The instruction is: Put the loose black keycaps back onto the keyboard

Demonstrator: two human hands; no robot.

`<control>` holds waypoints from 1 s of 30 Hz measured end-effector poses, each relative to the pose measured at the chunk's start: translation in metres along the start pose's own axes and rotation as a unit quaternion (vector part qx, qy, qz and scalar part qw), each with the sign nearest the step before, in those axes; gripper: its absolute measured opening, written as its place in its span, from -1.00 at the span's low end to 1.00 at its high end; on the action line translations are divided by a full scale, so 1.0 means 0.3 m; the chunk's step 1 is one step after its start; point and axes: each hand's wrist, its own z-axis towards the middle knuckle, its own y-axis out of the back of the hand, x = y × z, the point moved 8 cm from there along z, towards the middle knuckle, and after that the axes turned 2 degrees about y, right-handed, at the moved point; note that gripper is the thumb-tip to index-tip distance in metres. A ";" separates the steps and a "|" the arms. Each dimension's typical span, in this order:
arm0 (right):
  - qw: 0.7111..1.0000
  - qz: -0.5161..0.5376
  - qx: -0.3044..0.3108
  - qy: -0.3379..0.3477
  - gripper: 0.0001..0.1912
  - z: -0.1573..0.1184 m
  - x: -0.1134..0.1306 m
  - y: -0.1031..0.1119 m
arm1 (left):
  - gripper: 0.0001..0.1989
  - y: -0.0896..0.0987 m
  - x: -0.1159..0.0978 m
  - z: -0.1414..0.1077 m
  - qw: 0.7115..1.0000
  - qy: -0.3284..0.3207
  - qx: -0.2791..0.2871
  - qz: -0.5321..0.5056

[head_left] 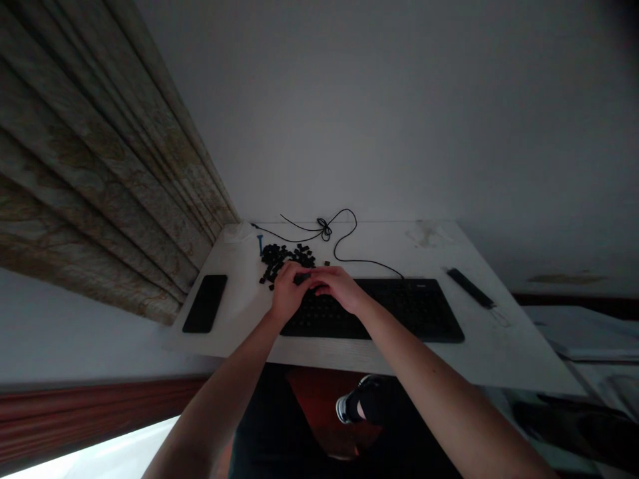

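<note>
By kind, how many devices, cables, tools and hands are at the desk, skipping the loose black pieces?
Devices: 2 (keyboard, phone)
Cables: 1 (black cable)
Tools: 2 (blue tool, wire-ended tool)
Hands: 2 (left hand, right hand)
Total: 7

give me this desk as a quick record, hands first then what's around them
left hand: fingers close to the right's; grip unclear
right hand: over the keyboard, grip unclear
keyboard: flat on desk, partly hidden by hands
keycaps: loose pile beyond left hand
cable: bunched behind keyboard
phone: left of keyboard
blue tool: beside pile
black handle: right of keyboard
</note>
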 end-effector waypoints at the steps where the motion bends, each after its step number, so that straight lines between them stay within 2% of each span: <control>1: 1.000 0.021 0.006 -0.008 -0.76 -0.008 -0.002 -0.007 | -0.90 -0.005 -0.002 -0.002 1.000 0.001 0.000 -0.003; 6: 0.999 0.042 0.002 -0.023 -0.77 -0.020 -0.011 0.001 | -0.90 -0.025 -0.002 -0.017 1.000 0.021 -0.006 -0.007; 8: 0.999 0.022 -0.005 -0.024 -0.77 -0.017 -0.018 0.015 | -0.89 -0.041 -0.003 -0.023 1.000 0.024 0.011 -0.001; 10: 0.999 -0.031 -0.025 -0.018 -0.76 -0.008 -0.021 0.052 | -0.84 -0.064 0.000 -0.024 0.999 0.020 0.047 0.012; 12: 0.988 -0.138 -0.068 -0.006 -0.72 0.005 -0.007 0.122 | -0.77 -0.079 0.021 -0.014 0.996 0.016 0.083 0.040; 14: 0.950 -0.290 -0.117 0.006 -0.67 0.021 0.025 0.210 | -0.74 -0.075 0.072 0.016 0.991 0.028 0.097 0.087; 17: 0.857 -0.491 -0.156 0.010 -0.67 0.046 0.077 0.316 | -0.78 -0.056 0.187 0.092 0.975 0.066 0.102 0.184; 19: 0.809 -0.565 -0.164 0.007 -0.67 0.062 0.096 0.354 | -0.75 -0.070 0.259 0.146 0.960 0.076 0.143 0.230; 21: 0.787 -0.596 -0.161 -0.004 -0.66 0.075 0.093 0.370 | -0.69 -0.108 0.314 0.189 0.943 0.068 0.209 0.249; 25: 0.792 -0.596 -0.126 -0.035 -0.68 0.093 0.051 0.365 | -0.66 -0.170 0.394 0.234 0.902 0.088 0.305 0.292; 27: 0.797 -0.593 -0.109 -0.039 -0.72 0.098 0.037 0.356 | -0.70 -0.186 0.419 0.245 0.888 0.109 0.327 0.304; 30: 0.792 -0.599 -0.102 -0.049 -0.74 0.099 0.030 0.350 | -0.73 -0.196 0.436 0.259 0.883 0.130 0.335 0.303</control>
